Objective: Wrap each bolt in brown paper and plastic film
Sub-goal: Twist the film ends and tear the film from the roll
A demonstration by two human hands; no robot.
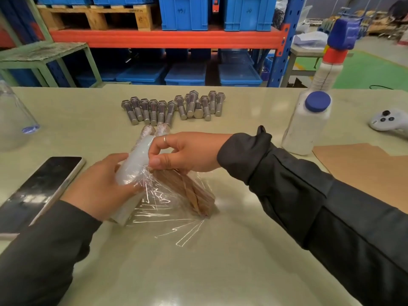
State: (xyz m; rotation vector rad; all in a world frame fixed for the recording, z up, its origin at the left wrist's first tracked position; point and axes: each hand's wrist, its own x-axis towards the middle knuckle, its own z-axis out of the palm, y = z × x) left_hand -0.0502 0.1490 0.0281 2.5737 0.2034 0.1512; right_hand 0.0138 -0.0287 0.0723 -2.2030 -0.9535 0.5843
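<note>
I could read little: handwritten numbers on two blue crates [184, 13] on the rack before me, one seeming "491", the other [248, 12] perhaps "20"; a stamp on the wooden pallet [141, 17] was illegible.

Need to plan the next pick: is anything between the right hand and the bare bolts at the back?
Yes: two wrapped bolts lie just beyond the right hand, in front of the bare bolts.

On the table [220, 272], a row of bare bolts [172, 107] lies at the back, two wrapped bolts [154, 130] just before it. A phone [42, 191] lies left; a bottle [306, 124], a controller [390, 122] and paper sheets [364, 168] lie right. Crates [183, 13] sit on the shelving [165, 38] behind.
</note>
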